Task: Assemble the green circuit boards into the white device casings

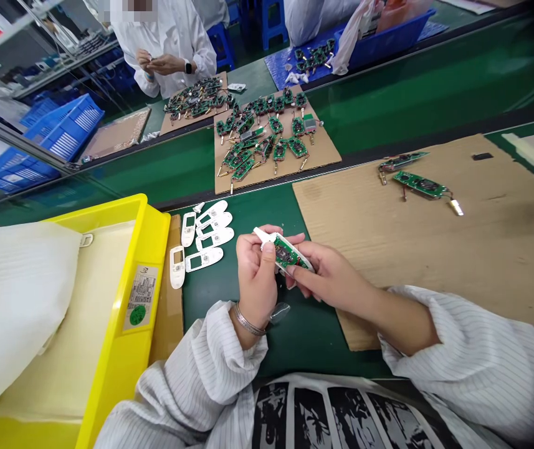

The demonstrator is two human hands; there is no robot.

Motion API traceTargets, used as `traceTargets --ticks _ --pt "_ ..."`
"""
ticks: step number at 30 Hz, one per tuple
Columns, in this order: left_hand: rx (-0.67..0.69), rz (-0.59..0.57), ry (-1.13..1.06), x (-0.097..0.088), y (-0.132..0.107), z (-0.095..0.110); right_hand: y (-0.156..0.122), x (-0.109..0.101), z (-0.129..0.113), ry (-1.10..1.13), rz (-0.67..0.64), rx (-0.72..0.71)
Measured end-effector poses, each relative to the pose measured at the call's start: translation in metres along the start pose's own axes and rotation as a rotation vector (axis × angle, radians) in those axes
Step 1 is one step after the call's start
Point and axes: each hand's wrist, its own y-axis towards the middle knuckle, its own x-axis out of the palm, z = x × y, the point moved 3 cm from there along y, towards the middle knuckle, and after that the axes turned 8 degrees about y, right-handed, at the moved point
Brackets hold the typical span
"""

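Observation:
Between my two hands is a white plastic casing (306, 264) with a green circuit board (285, 251) seated in it and a white pointed tip at its upper left end. My left hand (258, 274) is closed around the tip end, thumb along its edge. My right hand (329, 274) grips the other end, its thumb on the board's lower edge. Left of my hands, several white casing covers (209, 239) with window cut-outs lie on the green table. Two more circuit boards (422, 185) with wires and metal parts rest on the cardboard to the right.
A yellow bin (121, 299) with white sheeting stands at left. A cardboard sheet (435, 262) covers the table at right. Beyond, a green belt (388, 93) carries cardboard (313, 156) with several circuit boards. A co-worker (166, 43) is across the belt, near a blue basket (56, 143).

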Motion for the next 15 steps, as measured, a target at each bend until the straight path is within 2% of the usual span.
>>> traceTargets --ticks 4,15 --pt "-0.025 0.007 0.025 -0.0033 0.0015 -0.0005 -0.0016 0.0011 -0.0006 0.028 -0.077 0.008" --pt "0.033 -0.013 0.031 -0.0046 0.0013 0.0005 -0.0039 -0.0011 -0.0031 -0.024 -0.043 -0.029"
